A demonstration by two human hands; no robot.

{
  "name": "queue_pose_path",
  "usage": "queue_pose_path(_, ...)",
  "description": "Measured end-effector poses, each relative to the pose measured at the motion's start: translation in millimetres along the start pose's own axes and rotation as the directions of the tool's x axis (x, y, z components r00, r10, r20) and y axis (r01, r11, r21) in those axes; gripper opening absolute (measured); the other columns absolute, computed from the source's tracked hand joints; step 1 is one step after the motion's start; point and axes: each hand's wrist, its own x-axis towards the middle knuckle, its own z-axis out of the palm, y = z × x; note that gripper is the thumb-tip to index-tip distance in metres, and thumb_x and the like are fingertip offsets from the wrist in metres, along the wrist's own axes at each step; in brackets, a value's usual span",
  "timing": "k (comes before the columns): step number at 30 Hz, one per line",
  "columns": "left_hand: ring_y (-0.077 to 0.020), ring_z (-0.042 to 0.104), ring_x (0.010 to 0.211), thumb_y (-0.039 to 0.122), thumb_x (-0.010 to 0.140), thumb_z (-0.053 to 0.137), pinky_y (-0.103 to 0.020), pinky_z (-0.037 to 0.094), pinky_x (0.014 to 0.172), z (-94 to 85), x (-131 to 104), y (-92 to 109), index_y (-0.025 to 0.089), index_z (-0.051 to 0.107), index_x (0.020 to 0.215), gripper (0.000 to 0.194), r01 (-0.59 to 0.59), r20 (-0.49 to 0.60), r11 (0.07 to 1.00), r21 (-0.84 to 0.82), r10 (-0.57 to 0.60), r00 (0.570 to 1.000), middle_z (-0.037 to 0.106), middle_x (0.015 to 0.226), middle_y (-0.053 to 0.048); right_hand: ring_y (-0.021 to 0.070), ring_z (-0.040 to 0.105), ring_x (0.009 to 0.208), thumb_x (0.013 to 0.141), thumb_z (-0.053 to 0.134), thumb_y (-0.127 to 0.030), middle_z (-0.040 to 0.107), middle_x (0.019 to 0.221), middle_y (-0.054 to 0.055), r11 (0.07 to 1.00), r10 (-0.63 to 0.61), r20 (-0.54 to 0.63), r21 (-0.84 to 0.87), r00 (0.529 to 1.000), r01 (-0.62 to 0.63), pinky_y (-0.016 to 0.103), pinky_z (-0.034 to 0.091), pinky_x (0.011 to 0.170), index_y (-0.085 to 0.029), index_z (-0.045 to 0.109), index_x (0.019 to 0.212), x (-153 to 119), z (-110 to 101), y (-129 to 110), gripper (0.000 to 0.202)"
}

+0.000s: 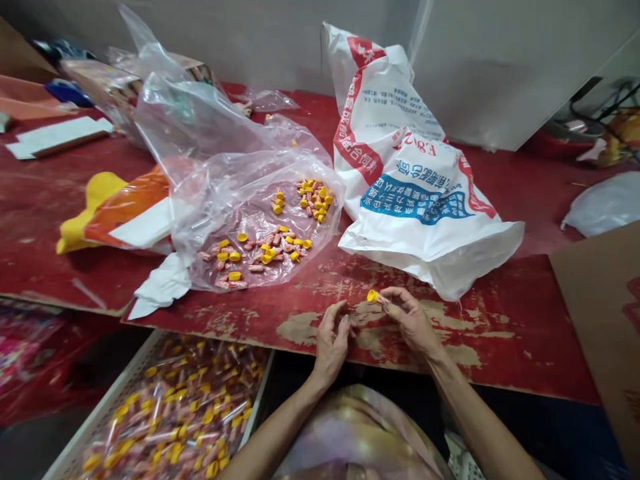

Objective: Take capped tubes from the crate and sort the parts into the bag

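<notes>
Between the thumb and fingers of my right hand (411,323) is a small yellow-capped tube (374,297) with pinkish contents, held just above the table's front edge. My left hand (332,339) is to its left, fingers curled in with the thumb close to them; whatever they hold, if anything, is hidden. Beyond it, a clear plastic bag (200,200) lies spread open, with several more yellow-capped pink pieces (267,253) on it. Below the table edge at left, a white crate (107,407) contains many clear tubes with yellow caps (175,413).
A white printed sack (400,167) stands behind my right hand on the worn red table (530,320). Orange and yellow packaging (115,207) and a crumpled white tissue (164,283) lie left. A cardboard box (600,307) borders the right side, near a whitish plastic bag (607,203).
</notes>
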Motion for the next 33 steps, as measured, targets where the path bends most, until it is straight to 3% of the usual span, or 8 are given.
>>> queue_pose_path(3, -0.0101, 0.056, 0.061, 0.035, 0.086, 0.050, -0.024, 0.047, 0.061, 3.6, -2.4, 3.0, 0.017, 0.051, 0.115, 0.034, 0.006, 0.010, 1.000, -0.003, -0.006, 1.000, 0.059, 0.079, -0.001, 0.0163, 0.056, 0.087, 0.071, 0.072, -0.036, 0.059, 0.097, 0.003, 0.980, 0.069, -0.035, 0.189, 0.997, -0.061, 0.025, 0.046, 0.075, -0.021, 0.058, 0.097, -5.3, 2.6, 12.9, 0.034)
queue_pose_path(8, -0.0100, 0.055, 0.063, 0.034, 0.085, 0.052, -0.023, 0.048, 0.059, 8.7, -7.9, 4.8, 0.018, 0.054, 0.113, 0.032, -0.026, 0.045, 1.000, -0.008, 0.027, 0.999, 0.060, 0.090, -0.005, 0.0169, 0.057, 0.091, 0.074, 0.069, -0.033, 0.058, 0.102, 0.004, 0.991, 0.044, 0.015, 0.124, 0.999, -0.045, 0.028, 0.047, 0.079, -0.022, 0.057, 0.099, -8.7, 9.2, 16.8, 0.030)
queue_pose_path(12, -0.0100, 0.055, 0.063, 0.033, 0.085, 0.053, -0.023, 0.048, 0.060, 7.7, -9.0, 4.9, 0.018, 0.054, 0.115, 0.034, -0.023, 0.058, 0.999, -0.031, 0.025, 0.998, 0.060, 0.087, -0.003, 0.0179, 0.054, 0.097, 0.080, 0.059, -0.025, 0.055, 0.103, 0.004, 0.991, -0.116, 0.035, -0.056, 0.993, 0.118, 0.031, 0.045, 0.083, -0.021, 0.056, 0.096, -11.4, 16.6, 6.7, 0.016)
queue_pose_path(16, -0.0077, 0.053, 0.057, 0.038, 0.085, 0.054, -0.022, 0.047, 0.057, 5.7, -7.8, 7.5, 0.018, 0.054, 0.111, 0.033, 0.016, 0.067, 0.991, -0.135, -0.007, 0.998, 0.059, 0.086, -0.002, 0.0183, 0.051, 0.101, 0.081, 0.048, -0.013, 0.054, 0.103, 0.005, 0.873, -0.333, 0.112, -0.339, 0.936, 0.351, 0.035, 0.042, 0.087, -0.021, 0.056, 0.092, -13.4, 22.0, 2.7, 0.016)
queue_pose_path(20, -0.0074, 0.054, 0.057, 0.043, 0.084, 0.057, -0.022, 0.048, 0.057, 4.3, -8.1, 11.3, 0.018, 0.054, 0.110, 0.036, 0.041, 0.103, 0.972, -0.231, -0.018, 0.995, 0.059, 0.083, -0.001, 0.0179, 0.052, 0.099, 0.082, 0.045, -0.011, 0.050, 0.102, 0.006, 0.802, -0.409, 0.175, -0.398, 0.896, 0.444, 0.032, 0.047, 0.079, -0.021, 0.053, 0.092, -14.7, 23.6, 5.6, 0.016)
queue_pose_path(24, -0.0072, 0.055, 0.055, 0.045, 0.081, 0.060, -0.021, 0.047, 0.056, 2.2, -7.7, 12.8, 0.017, 0.057, 0.104, 0.036, 0.044, 0.097, 0.965, -0.258, -0.019, 0.995, 0.060, 0.078, 0.000, 0.0172, 0.053, 0.095, 0.085, 0.046, -0.013, 0.049, 0.102, 0.007, 0.797, -0.406, 0.197, -0.401, 0.892, 0.451, 0.032, 0.048, 0.077, -0.021, 0.052, 0.089, -16.9, 24.0, 7.5, 0.010)
queue_pose_path(28, -0.0074, 0.055, 0.055, 0.043, 0.085, 0.056, -0.021, 0.047, 0.057, -0.4, -5.8, 12.5, 0.017, 0.056, 0.107, 0.034, 0.020, 0.095, 0.967, -0.253, 0.004, 0.995, 0.060, 0.074, 0.001, 0.0195, 0.053, 0.104, 0.087, 0.051, -0.022, 0.050, 0.110, 0.009, 0.811, -0.385, 0.141, -0.420, 0.912, 0.408, 0.031, 0.049, 0.080, -0.021, 0.053, 0.107, -17.1, 24.3, 6.7, 0.020)
queue_pose_path(33, -0.0079, 0.056, 0.060, 0.038, 0.088, 0.053, -0.022, 0.048, 0.061, -3.5, -3.4, 11.6, 0.019, 0.059, 0.113, 0.033, -0.046, 0.101, 0.982, -0.186, 0.065, 0.993, 0.059, 0.083, -0.001, 0.0178, 0.059, 0.093, 0.091, 0.048, -0.031, 0.061, 0.104, 0.006, 0.871, -0.196, 0.201, -0.414, 0.960, 0.265, 0.030, 0.048, 0.082, -0.021, 0.057, 0.111, -15.1, 20.0, 7.6, 0.023)
